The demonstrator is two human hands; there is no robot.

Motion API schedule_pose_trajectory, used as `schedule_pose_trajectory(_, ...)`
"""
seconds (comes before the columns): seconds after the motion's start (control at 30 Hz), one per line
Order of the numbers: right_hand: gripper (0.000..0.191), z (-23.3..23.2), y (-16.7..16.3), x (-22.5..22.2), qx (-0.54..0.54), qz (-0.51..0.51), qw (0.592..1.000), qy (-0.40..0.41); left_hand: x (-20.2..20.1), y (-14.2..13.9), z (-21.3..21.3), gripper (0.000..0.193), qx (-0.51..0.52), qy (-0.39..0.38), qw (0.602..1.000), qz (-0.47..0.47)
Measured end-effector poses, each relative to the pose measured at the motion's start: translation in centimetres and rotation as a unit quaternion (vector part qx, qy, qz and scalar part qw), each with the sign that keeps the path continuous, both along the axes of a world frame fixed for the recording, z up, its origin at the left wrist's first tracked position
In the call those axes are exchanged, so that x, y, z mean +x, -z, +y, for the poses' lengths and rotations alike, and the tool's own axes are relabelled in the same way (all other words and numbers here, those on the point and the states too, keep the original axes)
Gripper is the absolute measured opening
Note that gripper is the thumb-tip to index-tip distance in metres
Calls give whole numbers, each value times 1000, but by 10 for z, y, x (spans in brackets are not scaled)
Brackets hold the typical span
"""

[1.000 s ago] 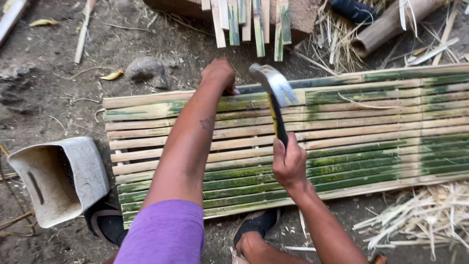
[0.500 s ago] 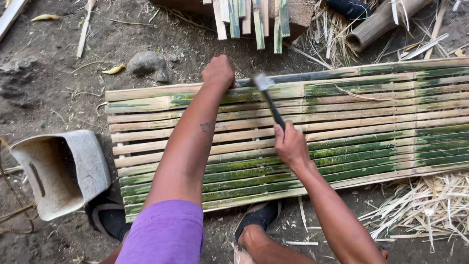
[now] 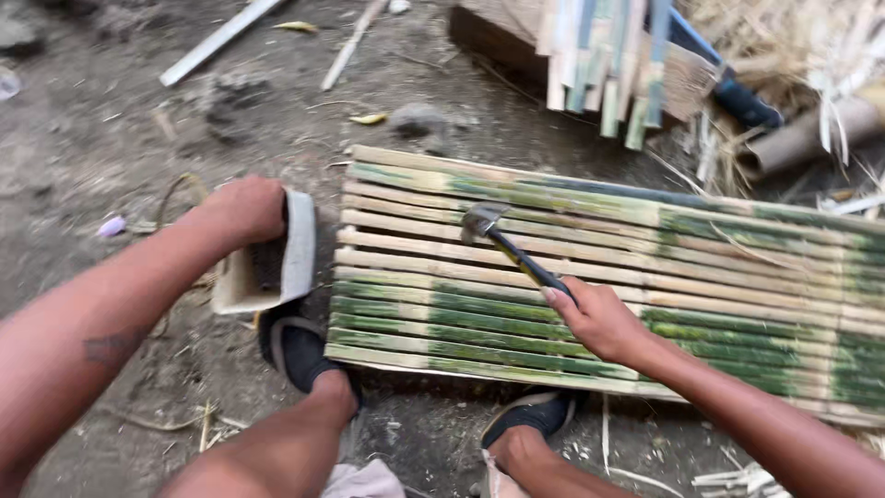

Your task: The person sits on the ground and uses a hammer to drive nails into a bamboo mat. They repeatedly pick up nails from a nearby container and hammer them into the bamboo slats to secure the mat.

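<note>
A panel of green and tan bamboo slats [image 3: 645,267] lies flat on the dirt in front of me. My right hand [image 3: 597,320] grips the black handle of a hammer [image 3: 498,238], whose metal head rests low over the slats near the panel's left end. My left hand [image 3: 244,210] is off the panel, reaching into a cut white plastic container [image 3: 293,249] that sits on the ground just left of the slats. My two feet in dark sandals [image 3: 300,346] stand at the panel's near edge.
A bundle of cut bamboo strips [image 3: 604,65] lies beyond the panel, with a brown tube [image 3: 811,134] and dry straw to the far right. A stone [image 3: 417,118], sticks and leaves are scattered on the dirt. Loose splinters lie at bottom right.
My left hand left the far edge of the panel and moved to the white container. The hammer came down from its raised position to just above the slats. The view shifted left.
</note>
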State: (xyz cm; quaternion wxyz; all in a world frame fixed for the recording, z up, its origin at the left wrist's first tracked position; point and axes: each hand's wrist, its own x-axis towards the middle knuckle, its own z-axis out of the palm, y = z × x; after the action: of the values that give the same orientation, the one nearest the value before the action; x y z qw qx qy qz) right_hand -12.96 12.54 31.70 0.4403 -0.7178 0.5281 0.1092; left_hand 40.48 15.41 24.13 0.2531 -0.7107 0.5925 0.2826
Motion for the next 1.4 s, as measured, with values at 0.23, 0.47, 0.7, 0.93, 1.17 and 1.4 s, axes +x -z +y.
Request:
schedule_pose_trajectory(0.23,49,25,43,189,-35,-105,994,-3,34,114,99,13,-162,-76,983,52)
schedule_pose_trajectory(0.47,43,41,106,302,-69,-131,968,204,62,101,95,17,-184,-273,938,107)
schedule_pose_trajectory(0.7,37,63,106,318,-90,-18,979,181,64,35,75,13,-301,-175,935,64)
schedule_pose_trajectory(0.93,42,59,79,324,-67,-23,974,214,76,17,63,18,-282,-166,942,81)
schedule_pose_trajectory(1.17,36,15,95,360,-150,3,981,127,75,40,63,12,-235,-194,950,63)
schedule_pose_trajectory(1.4,36,1,90,360,-156,20,982,102,80,5,54,10,-145,-208,963,92)
